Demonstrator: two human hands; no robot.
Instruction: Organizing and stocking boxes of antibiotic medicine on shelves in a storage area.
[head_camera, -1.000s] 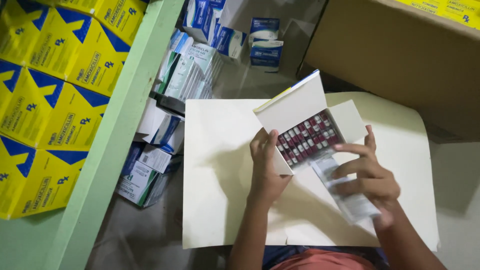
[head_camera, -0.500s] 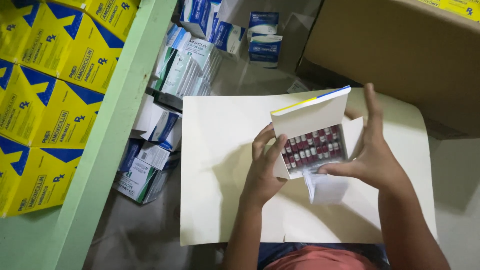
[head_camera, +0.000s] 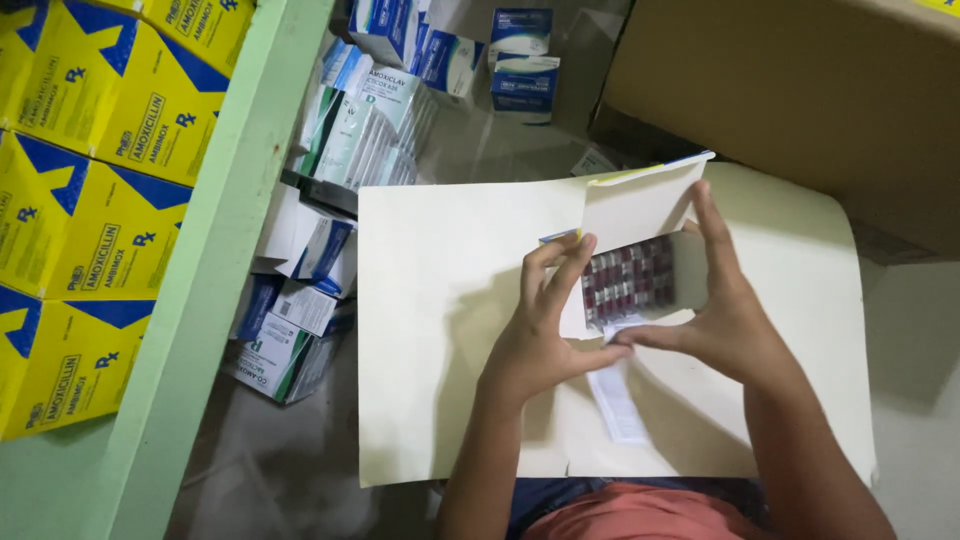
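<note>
Grey concrete floor (head_camera: 300, 470) runs under a large cream sheet of card (head_camera: 450, 330) that lies across the person's lap. Above the sheet, both hands hold an open white medicine carton (head_camera: 640, 215), its flap raised and rows of red-and-white capsule blisters (head_camera: 628, 280) showing inside. Left hand (head_camera: 545, 330) grips the carton's near left corner, fingers pressed on its side and thumb under it. Right hand (head_camera: 725, 315) cups the right side, fingers up along the wall and thumb under the front edge. A folded paper leaflet (head_camera: 615, 395) hangs from the carton's front, down over the sheet. Yellow-and-blue cartons (head_camera: 90, 200) stack at left behind a green post (head_camera: 220, 260). Blue-and-white medicine boxes (head_camera: 370, 130) lie on the floor, and a brown cardboard box (head_camera: 800, 100) stands at upper right.
</note>
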